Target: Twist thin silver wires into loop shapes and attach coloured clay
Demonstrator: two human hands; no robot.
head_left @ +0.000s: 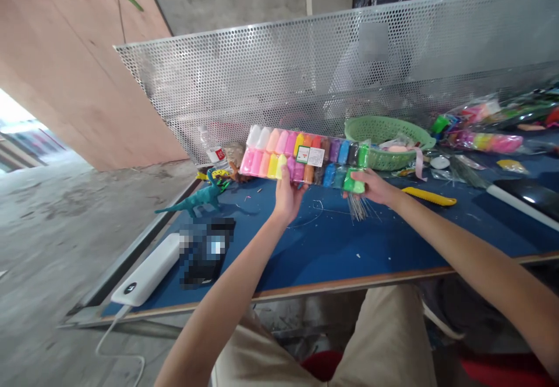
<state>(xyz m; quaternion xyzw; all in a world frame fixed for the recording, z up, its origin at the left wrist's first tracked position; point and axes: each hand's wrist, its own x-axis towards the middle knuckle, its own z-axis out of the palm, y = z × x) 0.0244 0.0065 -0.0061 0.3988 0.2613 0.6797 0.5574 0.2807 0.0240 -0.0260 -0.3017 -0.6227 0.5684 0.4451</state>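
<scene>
A clear pack of modelling clay (336,153) in many colours is held up above the blue tabletop, its two rows of sticks facing me and a white label near its middle. My left hand (287,195) grips its lower edge left of centre, thumb over a pale yellow stick. At the pack's lower right corner, my right hand (371,185) is closed on the wrapping beside the green sticks. Below that corner lies a bundle of thin wires (358,208), partly covered by the pack.
Behind the pack stands a green basket (388,125). A yellow utility knife (429,196) lies to the right. A teal dinosaur (194,201), a white power bank (148,270) and a blurred dark device (209,253) occupy the left. A perforated metal panel (271,73) borders the back.
</scene>
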